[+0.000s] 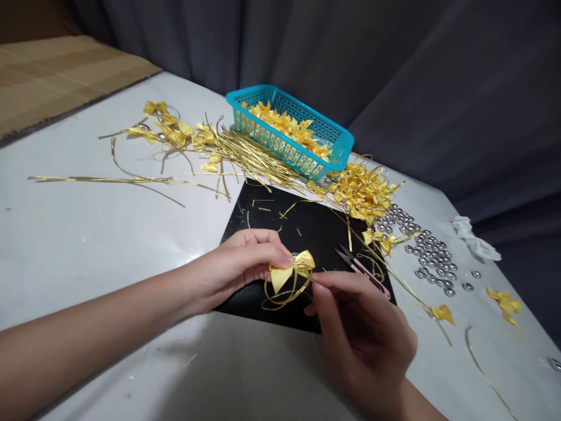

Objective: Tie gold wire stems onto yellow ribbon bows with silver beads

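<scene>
Over the black mat [258,307], my left hand [245,260] pinches a yellow ribbon bow [281,276] between thumb and fingers. Gold cord [289,299] loops from the bow and hangs below it. The thumb and index finger of my right hand [363,327] close on the cord's loop at the bow's right side. Pink-handled thread snips [368,273] lie on the mat behind my right hand, blades toward the upper left. Small cord scraps are scattered on the mat.
A teal basket [280,137] of yellow bows stands at the back, beside a bundle of gold cords [254,158]. Right of it lie a pile of corded bows [362,190] and many silver beads [433,254]. Crumpled white material [475,240] rests near the right edge; cardboard [65,76] at the left.
</scene>
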